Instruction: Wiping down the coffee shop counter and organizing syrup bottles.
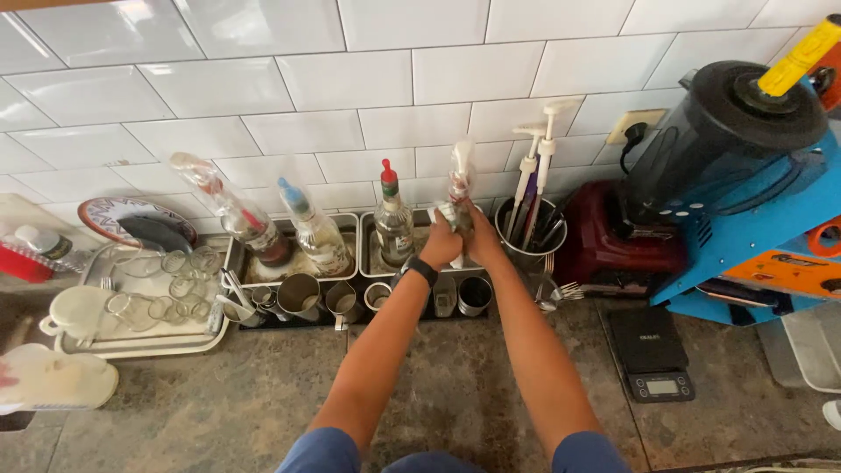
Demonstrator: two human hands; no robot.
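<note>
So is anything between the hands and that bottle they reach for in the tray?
Nothing visible: both the left hand and the right hand already wrap the bottle, which stands in the metal tray beside a red-capped bottle.

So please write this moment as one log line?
hands: left hand and right hand both gripping clear pump-top bottle | place: metal tray by white tiled wall | neighbour: red-capped clear glass bottle
</note>
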